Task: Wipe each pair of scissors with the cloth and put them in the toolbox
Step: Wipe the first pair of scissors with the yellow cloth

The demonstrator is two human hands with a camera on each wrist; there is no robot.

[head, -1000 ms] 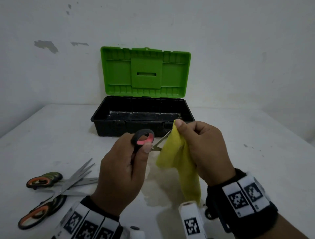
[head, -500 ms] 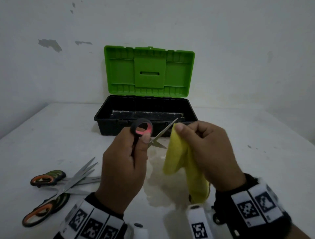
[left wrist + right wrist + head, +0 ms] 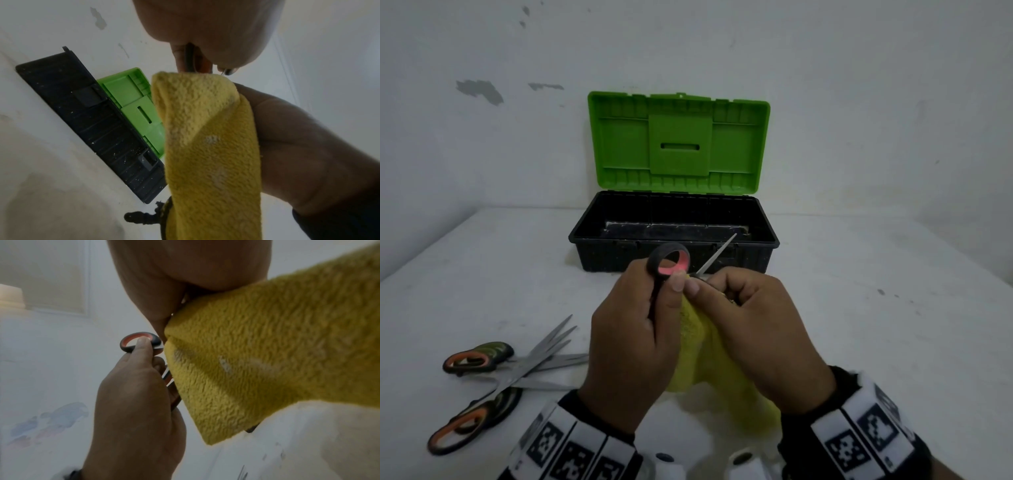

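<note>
I can read no words, brand names or numbers anywhere. The only signs I see are black-and-white square code markers on the white bands [image 3: 571,448] at my two wrists, and they carry pixel patterns, not letters. The toolbox [image 3: 674,246] shows no legible label.

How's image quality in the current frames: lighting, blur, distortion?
Head view: dim, flat light, soft shadows under the scissors on the table; toolbox sharp, wristbands smeared at the lower edge. Left wrist view: tilted, wide-angle bend; cloth soft, left hand a near blur. Right wrist view: cloth fills the right side, blurred; scissor handle ring readable.
</note>
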